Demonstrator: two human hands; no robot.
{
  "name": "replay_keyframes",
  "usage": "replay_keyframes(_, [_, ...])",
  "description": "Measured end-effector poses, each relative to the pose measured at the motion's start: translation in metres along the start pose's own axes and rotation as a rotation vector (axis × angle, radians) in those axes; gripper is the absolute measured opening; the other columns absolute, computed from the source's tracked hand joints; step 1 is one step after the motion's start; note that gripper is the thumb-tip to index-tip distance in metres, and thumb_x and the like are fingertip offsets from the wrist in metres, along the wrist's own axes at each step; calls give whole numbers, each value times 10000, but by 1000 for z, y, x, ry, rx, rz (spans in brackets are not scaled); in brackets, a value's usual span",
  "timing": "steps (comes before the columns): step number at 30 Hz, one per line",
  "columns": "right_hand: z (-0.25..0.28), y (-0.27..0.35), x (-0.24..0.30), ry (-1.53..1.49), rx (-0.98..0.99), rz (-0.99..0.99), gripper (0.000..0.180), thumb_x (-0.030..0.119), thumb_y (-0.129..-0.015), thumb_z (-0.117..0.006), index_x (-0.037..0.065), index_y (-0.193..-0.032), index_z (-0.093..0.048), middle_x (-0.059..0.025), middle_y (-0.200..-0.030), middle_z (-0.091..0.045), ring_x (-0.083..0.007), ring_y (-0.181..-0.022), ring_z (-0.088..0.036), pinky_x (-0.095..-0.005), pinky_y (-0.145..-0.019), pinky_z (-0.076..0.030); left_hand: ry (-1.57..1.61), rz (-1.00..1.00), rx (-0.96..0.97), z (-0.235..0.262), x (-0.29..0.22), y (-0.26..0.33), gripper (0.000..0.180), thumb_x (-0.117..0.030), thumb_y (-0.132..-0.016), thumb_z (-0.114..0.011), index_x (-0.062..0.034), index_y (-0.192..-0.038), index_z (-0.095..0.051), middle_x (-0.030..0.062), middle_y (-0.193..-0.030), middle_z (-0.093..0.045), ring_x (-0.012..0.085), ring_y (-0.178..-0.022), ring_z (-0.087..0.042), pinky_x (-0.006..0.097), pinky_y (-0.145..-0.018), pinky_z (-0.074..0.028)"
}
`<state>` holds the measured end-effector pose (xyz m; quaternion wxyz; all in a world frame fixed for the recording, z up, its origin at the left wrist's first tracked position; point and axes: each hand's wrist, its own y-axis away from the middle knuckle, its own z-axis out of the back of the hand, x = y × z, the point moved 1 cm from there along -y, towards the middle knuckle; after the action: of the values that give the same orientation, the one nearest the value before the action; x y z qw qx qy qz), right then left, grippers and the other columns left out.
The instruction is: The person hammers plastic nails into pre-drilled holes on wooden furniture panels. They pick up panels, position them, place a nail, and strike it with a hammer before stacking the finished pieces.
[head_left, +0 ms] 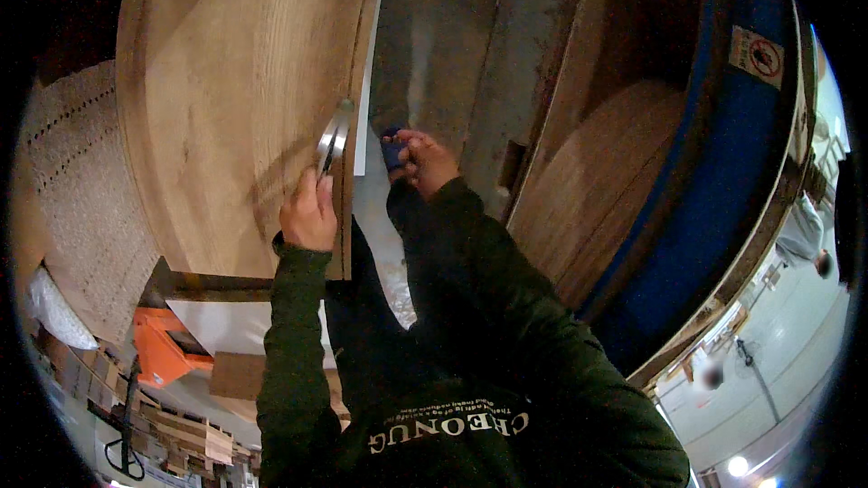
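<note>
My left hand (309, 215) is at the right edge of a large wood-grain panel (226, 108). Its fingers close on a shiny, curved silver object (333, 137) that stands against the panel's edge; its exact kind is unclear. To the right, past that edge, my right hand (429, 161) hangs over the floor with its fingers curled together. A small dark blue thing (393, 152) shows right at those fingertips. I cannot tell whether it is gripped or lies behind them, nor whether anything is inside the fingers.
Right of me runs a machine with a blue side (687, 217) and a brown wooden surface (597, 181). An orange pallet jack (167, 345) and a perforated light sheet stack (90, 190) are at left. Two people are at far right.
</note>
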<state>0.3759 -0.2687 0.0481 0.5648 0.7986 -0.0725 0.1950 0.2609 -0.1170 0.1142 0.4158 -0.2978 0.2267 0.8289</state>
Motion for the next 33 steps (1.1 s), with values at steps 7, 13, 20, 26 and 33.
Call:
replay_keyframes(7, [-13, 9, 20, -138, 187, -7, 234, 106, -806, -366, 46, -1003, -478, -11, -730, -462, -67, -516, -336, -188, -449, -313, 113, -64, -119, 2, 0, 4, 250, -257, -849, -412, -18, -885, -476, 203, -681, -528, 379, -625, -522, 404, -501, -403])
replay_keyframes(13, [-25, 32, 39, -279, 223, -18, 196, 189, -815, -469, 76, -975, -469, -8, -748, -472, -60, -526, -320, -180, -442, -289, -54, -47, -18, -1, 0, -2, 211, -233, -848, -410, -31, -842, -470, 198, -666, -512, 385, -587, -498, 413, -485, -389])
replay_keyframes(20, [-30, 42, 40, -469, 308, -79, 228, 235, -836, -475, 76, -999, -466, 14, -706, -471, -30, -485, -325, -156, -396, -271, -50, 155, 78, -3, 15, 0, 225, -242, -852, -401, -47, -903, -502, 161, -702, -551, 346, -571, -515, 393, -490, -391])
replay_keyframes(26, [-32, 42, 36, -406, 396, -40, 228, 191, -814, -508, 60, -1000, -493, -19, -816, -539, -32, -504, -329, -153, -417, -275, 558, 657, 89, 23, -10, 24, 242, -228, -849, -407, -22, -890, -527, 42, -690, -532, 141, -607, -496, 289, -537, -392])
replay_keyframes(33, [-49, 43, 22, -345, 391, -94, 204, 150, -794, -525, 66, -979, -507, -33, -825, -551, -32, -507, -338, -158, -433, -276, 557, 454, -13, 31, -31, 27, 174, -156, -787, -532, -7, -877, -521, 54, -743, -527, 138, -685, -493, 251, -647, -399])
